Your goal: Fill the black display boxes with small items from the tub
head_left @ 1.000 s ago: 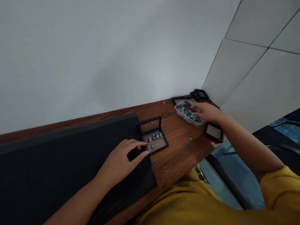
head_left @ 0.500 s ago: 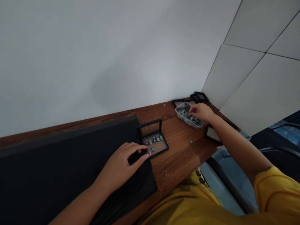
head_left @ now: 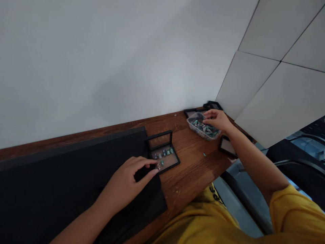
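Note:
My left hand (head_left: 142, 173) is at the left edge of an open black case (head_left: 169, 166), thumb and index finger apart, their tips beside a small clear glittery piece (head_left: 158, 166). Inside the case lie a row of several blue-green nail-like pieces (head_left: 164, 153) and one green piece (head_left: 162, 163) below it. My right hand (head_left: 207, 117) is over a clear plastic tub (head_left: 200, 133) of many similar pieces (head_left: 206, 128). Its thumb and index finger are parted, and nothing can be made out between them.
A black mat (head_left: 76, 176) covers the left of the wooden table (head_left: 188, 162). One loose green piece (head_left: 204, 154) lies below the tub. Another black case (head_left: 228, 145) is under my right forearm. More black cases (head_left: 214, 105) are by the wall; a chair (head_left: 243, 203) stands at right.
My right hand has risen slightly from the pieces in the tub, and its thumb and index finger have parted. My left hand keeps its place at the case. The view has shifted slightly.

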`<state>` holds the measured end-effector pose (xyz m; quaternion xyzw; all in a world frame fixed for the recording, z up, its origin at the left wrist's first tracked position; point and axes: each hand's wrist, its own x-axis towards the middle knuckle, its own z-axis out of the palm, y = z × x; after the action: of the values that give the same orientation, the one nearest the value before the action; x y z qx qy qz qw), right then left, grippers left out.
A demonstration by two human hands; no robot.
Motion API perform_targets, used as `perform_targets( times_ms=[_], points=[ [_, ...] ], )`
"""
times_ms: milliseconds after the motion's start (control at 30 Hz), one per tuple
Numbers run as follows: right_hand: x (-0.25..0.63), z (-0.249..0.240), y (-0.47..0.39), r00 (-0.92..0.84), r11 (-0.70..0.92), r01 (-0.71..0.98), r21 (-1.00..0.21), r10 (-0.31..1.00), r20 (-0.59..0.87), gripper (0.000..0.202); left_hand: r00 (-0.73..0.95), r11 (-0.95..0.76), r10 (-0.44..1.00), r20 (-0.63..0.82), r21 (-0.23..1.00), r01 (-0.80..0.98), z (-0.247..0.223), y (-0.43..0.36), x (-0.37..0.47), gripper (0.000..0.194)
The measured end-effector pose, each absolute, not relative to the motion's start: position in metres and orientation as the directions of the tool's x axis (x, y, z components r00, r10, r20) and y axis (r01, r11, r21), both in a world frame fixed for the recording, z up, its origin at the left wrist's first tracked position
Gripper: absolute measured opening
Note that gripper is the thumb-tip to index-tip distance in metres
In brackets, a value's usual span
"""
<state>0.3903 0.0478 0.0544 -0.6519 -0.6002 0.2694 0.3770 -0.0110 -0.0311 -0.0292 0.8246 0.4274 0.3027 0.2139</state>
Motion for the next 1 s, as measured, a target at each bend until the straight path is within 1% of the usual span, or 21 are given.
perform_targets(
  times_ms=[100,200,300,367,467,533,633,833,900,1000],
  points=[
    [0.384,0.063,0.043,0.131,-0.023,0.42,-0.907,0.991,0.036,0.042,0.452,-0.566,0.82,0.35,0.609,0.556,-0.029,-0.031,-0.011,0.036],
    [0.367,0.07,0.032,0.097,-0.054,0.242,-0.969,0.995,-0.031,0.044,0.451,-0.58,0.812,0.371,0.608,0.543,-0.027,-0.032,-0.009,0.033],
    [0.331,0.066,0.012,-0.027,-0.047,0.039,-0.998,0.998,-0.048,0.048,0.434,-0.59,0.806,0.402,0.604,0.536,-0.023,-0.034,-0.007,0.031],
    [0.3,0.057,-0.003,-0.148,-0.075,-0.051,-0.996,0.987,-0.067,0.05,0.412,-0.605,0.796,0.443,0.602,0.522,-0.018,-0.037,-0.005,0.03],
    [0.256,0.04,-0.021,-0.384,-0.238,-0.102,-0.966,0.905,-0.182,0.052,0.387,-0.651,0.759,0.524,0.587,0.481,-0.01,-0.042,-0.003,0.034],
    [0.235,0.031,-0.026,-0.468,-0.308,-0.106,-0.945,0.854,-0.226,0.055,0.392,-0.69,0.723,0.569,0.561,0.457,-0.006,-0.045,-0.002,0.04],
    [0.219,0.023,-0.025,-0.511,-0.363,-0.109,-0.926,0.819,-0.261,0.053,0.399,-0.728,0.683,0.612,0.528,0.437,-0.003,-0.047,-0.002,0.041],
    [0.214,0.019,-0.019,-0.534,-0.395,-0.129,-0.91,0.801,-0.272,0.044,0.404,-0.745,0.667,0.626,0.558,0.366,-0.002,-0.046,0.0,0.03],
    [0.215,0.016,-0.019,-0.541,-0.405,-0.135,-0.904,0.794,-0.275,0.041,0.373,-0.737,0.676,0.636,0.581,0.345,-0.002,-0.046,0.001,0.025],
    [0.216,0.013,-0.02,-0.546,-0.397,-0.155,-0.905,0.798,-0.256,0.04,0.326,-0.688,0.726,0.606,0.644,0.333,-0.003,-0.047,0.003,0.014]
  ],
)
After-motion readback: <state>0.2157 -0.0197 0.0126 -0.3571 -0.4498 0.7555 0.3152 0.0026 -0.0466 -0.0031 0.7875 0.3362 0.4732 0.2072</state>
